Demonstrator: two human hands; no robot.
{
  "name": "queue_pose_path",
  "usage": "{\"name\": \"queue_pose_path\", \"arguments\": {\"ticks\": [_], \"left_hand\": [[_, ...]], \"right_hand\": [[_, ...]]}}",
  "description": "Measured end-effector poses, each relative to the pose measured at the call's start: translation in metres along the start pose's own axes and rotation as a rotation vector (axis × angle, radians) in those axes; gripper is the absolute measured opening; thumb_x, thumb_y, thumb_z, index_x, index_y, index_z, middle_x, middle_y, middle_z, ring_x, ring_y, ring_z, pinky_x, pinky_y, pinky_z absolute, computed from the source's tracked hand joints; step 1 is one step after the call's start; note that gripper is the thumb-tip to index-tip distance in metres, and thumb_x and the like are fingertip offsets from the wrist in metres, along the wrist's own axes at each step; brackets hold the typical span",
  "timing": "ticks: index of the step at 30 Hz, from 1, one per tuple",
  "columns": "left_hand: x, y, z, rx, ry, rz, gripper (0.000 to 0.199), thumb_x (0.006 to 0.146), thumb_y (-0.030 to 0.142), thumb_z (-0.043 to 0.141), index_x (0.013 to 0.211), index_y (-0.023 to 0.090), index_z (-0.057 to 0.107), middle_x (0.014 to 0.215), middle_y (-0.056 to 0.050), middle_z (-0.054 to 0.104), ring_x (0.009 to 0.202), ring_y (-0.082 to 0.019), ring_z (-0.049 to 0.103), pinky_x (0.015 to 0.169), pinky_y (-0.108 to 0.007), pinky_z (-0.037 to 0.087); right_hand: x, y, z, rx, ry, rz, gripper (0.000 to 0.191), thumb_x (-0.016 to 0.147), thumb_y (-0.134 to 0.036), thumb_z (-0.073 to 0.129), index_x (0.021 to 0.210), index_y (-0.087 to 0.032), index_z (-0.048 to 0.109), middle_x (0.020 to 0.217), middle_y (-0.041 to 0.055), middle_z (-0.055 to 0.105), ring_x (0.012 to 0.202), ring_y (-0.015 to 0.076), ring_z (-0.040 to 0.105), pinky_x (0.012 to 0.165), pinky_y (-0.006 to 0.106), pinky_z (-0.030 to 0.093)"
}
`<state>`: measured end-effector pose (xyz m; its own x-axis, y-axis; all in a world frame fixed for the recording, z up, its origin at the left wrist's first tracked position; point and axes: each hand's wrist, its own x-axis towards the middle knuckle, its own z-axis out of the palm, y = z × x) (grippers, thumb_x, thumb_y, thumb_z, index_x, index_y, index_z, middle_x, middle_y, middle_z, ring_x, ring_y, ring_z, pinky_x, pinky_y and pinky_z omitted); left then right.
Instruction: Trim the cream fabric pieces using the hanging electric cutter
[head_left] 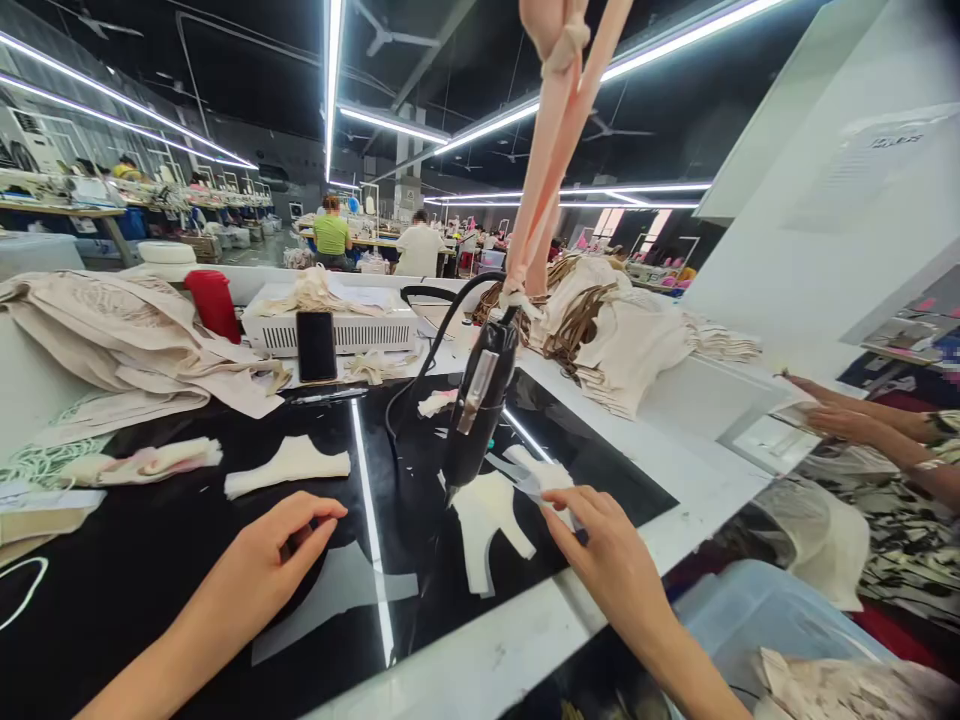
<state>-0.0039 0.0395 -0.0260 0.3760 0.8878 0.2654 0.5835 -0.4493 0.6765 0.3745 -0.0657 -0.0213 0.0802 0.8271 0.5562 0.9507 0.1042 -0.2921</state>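
Observation:
My left hand (281,545) hovers over the black mat with its fingers curled and thumb drawn in; I see nothing between the tips. Below it lies a translucent, curved sheet piece (341,590). With thumb and forefinger, my right hand (604,545) pinches the near edge of a cream fabric piece (536,462) that has a translucent layer beside it. Just left of that hand, a forked cream fabric piece (484,510) lies flat. The tip of a black pen-like power tool (480,400), hung from peach fabric straps (546,160), is at that piece's upper left edge.
Another cream piece (289,467) lies on the black mat (187,560). Behind are a phone (316,346), a white vented box (352,330), a red cup (212,305) and fabric stacks (630,345). A co-worker's hands (840,410) are at the right, above a clear bin (772,610).

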Motion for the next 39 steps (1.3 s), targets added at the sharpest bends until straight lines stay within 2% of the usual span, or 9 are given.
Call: {"name": "queue_pose_path", "arguments": {"ticks": [5, 8, 12, 20, 25, 30, 33, 36, 39], "left_hand": [[-0.001, -0.004, 0.002, 0.008, -0.023, 0.015, 0.035, 0.097, 0.055, 0.052, 0.109, 0.031, 0.073, 0.102, 0.000, 0.074, 0.077, -0.018, 0.067, 0.062, -0.023, 0.052], [-0.002, -0.005, 0.003, 0.007, -0.019, 0.020, 0.034, 0.097, 0.054, 0.052, 0.109, 0.031, 0.074, 0.105, 0.000, 0.074, 0.080, -0.019, 0.068, 0.066, -0.024, 0.054], [-0.002, -0.005, 0.004, 0.000, -0.017, 0.019, 0.031, 0.097, 0.052, 0.053, 0.107, 0.032, 0.075, 0.105, 0.000, 0.074, 0.086, -0.021, 0.070, 0.071, -0.026, 0.056], [-0.001, -0.002, 0.004, -0.012, -0.010, 0.022, 0.032, 0.095, 0.055, 0.055, 0.105, 0.032, 0.075, 0.105, 0.001, 0.075, 0.089, -0.020, 0.072, 0.076, -0.025, 0.058], [-0.001, -0.009, 0.006, 0.008, -0.033, 0.026, 0.032, 0.096, 0.056, 0.054, 0.109, 0.033, 0.073, 0.111, 0.002, 0.074, 0.096, -0.021, 0.072, 0.080, -0.025, 0.057], [0.000, -0.014, 0.007, 0.013, -0.034, 0.042, 0.033, 0.096, 0.057, 0.054, 0.109, 0.034, 0.074, 0.111, 0.001, 0.074, 0.101, -0.022, 0.071, 0.085, -0.027, 0.057], [-0.001, -0.014, 0.007, 0.020, -0.042, 0.038, 0.032, 0.097, 0.056, 0.054, 0.110, 0.034, 0.073, 0.112, 0.002, 0.074, 0.099, -0.022, 0.072, 0.084, -0.026, 0.057], [0.000, -0.013, 0.007, 0.019, -0.036, 0.048, 0.031, 0.097, 0.055, 0.055, 0.109, 0.033, 0.074, 0.110, 0.002, 0.075, 0.096, -0.021, 0.072, 0.082, -0.025, 0.058], [0.001, -0.010, 0.006, 0.011, -0.015, 0.058, 0.030, 0.095, 0.053, 0.056, 0.107, 0.033, 0.075, 0.108, 0.001, 0.076, 0.093, -0.022, 0.073, 0.079, -0.025, 0.058]], "right_hand": [[0.015, 0.004, 0.018, -0.035, -0.012, -0.002, 0.020, 0.100, -0.030, 0.053, 0.109, -0.021, 0.069, 0.107, 0.0096, 0.072, 0.094, 0.0280, 0.062, 0.084, 0.042, 0.048], [0.022, -0.003, 0.026, -0.031, -0.018, 0.006, 0.020, 0.099, -0.028, 0.052, 0.100, -0.021, 0.071, 0.104, 0.0094, 0.072, 0.094, 0.0265, 0.061, 0.082, 0.040, 0.045], [0.031, -0.004, 0.023, 0.056, -0.016, 0.063, 0.024, 0.099, -0.029, 0.052, 0.087, -0.021, 0.071, 0.097, 0.0077, 0.074, 0.090, 0.0245, 0.062, 0.081, 0.038, 0.043], [0.050, 0.026, 0.009, 0.464, 0.102, 0.459, 0.028, 0.100, -0.045, 0.057, 0.096, -0.018, 0.067, 0.086, 0.0028, 0.074, 0.075, 0.0190, 0.070, 0.075, 0.034, 0.054], [0.055, 0.046, 0.010, 0.711, 0.211, 0.691, 0.030, 0.102, -0.041, 0.061, 0.116, -0.015, 0.064, 0.102, 0.0046, 0.070, 0.078, 0.0156, 0.069, 0.071, 0.033, 0.060], [0.053, 0.055, 0.008, 0.862, 0.279, 0.831, 0.030, 0.101, -0.037, 0.064, 0.123, -0.016, 0.063, 0.113, 0.0069, 0.069, 0.088, 0.0183, 0.070, 0.075, 0.035, 0.062], [0.051, 0.057, 0.007, 0.905, 0.365, 0.873, 0.027, 0.100, -0.035, 0.065, 0.120, -0.016, 0.063, 0.109, 0.0059, 0.069, 0.084, 0.0167, 0.069, 0.071, 0.032, 0.061], [0.050, 0.052, 0.003, 0.938, 0.475, 0.862, 0.024, 0.102, -0.035, 0.062, 0.115, -0.015, 0.063, 0.095, 0.0018, 0.066, 0.066, 0.0105, 0.062, 0.056, 0.023, 0.055], [0.047, 0.031, -0.005, 0.990, 0.518, 0.798, 0.029, 0.097, -0.045, 0.066, 0.104, -0.018, 0.060, 0.070, -0.0075, 0.054, 0.044, 0.0039, 0.040, 0.040, 0.016, 0.034]]}}
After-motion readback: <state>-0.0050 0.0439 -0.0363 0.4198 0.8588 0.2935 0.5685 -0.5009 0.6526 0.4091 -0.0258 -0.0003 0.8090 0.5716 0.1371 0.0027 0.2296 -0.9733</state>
